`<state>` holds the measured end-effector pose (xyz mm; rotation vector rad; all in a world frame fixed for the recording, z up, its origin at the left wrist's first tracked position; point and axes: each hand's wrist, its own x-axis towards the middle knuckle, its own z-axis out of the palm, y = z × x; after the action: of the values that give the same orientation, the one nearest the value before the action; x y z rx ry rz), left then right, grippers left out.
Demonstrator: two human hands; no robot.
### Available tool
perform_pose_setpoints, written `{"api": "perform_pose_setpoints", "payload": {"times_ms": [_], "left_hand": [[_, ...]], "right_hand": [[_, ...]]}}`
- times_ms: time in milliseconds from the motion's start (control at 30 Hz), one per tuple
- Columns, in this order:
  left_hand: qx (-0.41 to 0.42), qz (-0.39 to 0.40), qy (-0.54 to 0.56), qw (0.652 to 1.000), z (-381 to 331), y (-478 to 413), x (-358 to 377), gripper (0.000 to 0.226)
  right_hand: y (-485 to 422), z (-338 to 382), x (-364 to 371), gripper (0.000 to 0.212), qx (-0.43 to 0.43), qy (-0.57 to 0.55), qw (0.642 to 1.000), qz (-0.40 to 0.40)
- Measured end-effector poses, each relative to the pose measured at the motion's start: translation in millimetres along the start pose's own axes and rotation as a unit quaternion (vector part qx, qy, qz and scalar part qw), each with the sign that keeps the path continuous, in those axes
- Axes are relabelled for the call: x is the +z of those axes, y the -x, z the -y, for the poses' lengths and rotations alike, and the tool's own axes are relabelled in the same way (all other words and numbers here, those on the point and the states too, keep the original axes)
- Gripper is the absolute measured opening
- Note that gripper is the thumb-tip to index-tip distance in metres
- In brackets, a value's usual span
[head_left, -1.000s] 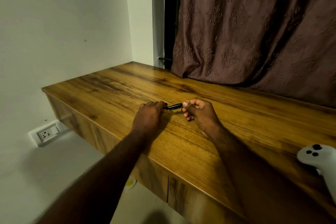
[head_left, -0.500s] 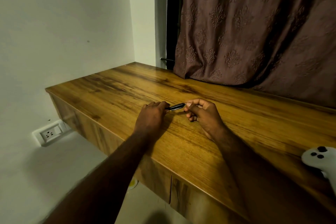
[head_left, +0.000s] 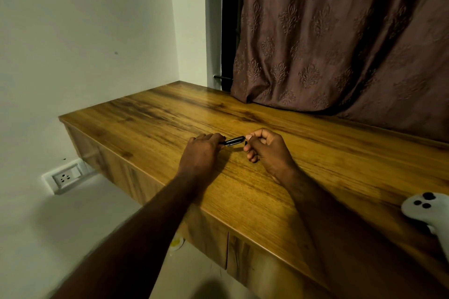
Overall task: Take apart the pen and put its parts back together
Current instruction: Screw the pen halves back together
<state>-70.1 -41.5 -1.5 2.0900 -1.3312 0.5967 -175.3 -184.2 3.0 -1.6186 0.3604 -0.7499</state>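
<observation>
A short black pen (head_left: 232, 141) lies level between my two hands, just above the wooden desk (head_left: 150, 119). My left hand (head_left: 200, 152) grips the pen's left end, which is hidden under its curled fingers. My right hand (head_left: 266, 150) pinches the right end between thumb and forefinger, with the other fingers curled beneath. Only the middle stretch of the pen shows. I cannot tell whether the pen's parts are joined or apart.
A white game controller (head_left: 427, 211) lies at the desk's right edge. A brown patterned curtain (head_left: 340, 39) hangs onto the back of the desk. A wall socket (head_left: 64, 177) sits low on the left wall. Cabinet doors (head_left: 211, 245) run below the desk front.
Both hands keep their hold on the pen and stay in nearly the same place. The pen's visible stretch looks about the same length.
</observation>
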Motion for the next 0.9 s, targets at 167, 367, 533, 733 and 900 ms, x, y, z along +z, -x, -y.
{"api": "perform_pose_setpoints", "payload": {"times_ms": [167, 367, 533, 733, 900], "left_hand": [[0.0, 0.006, -0.007, 1.0, -2, 1, -1, 0.041], [-0.015, 0.018, 0.013, 1.0, 0, 2, -1, 0.029], [-0.056, 0.012, 0.064, 0.996, -1, 4, -4, 0.046], [-0.076, 0.035, 0.03, 0.996, 3, -2, -1, 0.017], [-0.066, 0.035, 0.0, 0.997, 9, -4, 6, 0.016]], "right_hand": [[-1, 0, 0, 0.011, 0.011, 0.005, 1.0, -0.006], [-2, 2, 0, 0.009, 0.03, -0.014, 0.999, -0.012], [-9, -3, -7, 0.011, 0.026, -0.003, 0.991, -0.129], [-19, -15, 2, 0.03, 0.017, 0.217, 0.975, -0.042], [-28, -18, 2, 0.035, 0.014, 0.308, 0.951, -0.026]]}}
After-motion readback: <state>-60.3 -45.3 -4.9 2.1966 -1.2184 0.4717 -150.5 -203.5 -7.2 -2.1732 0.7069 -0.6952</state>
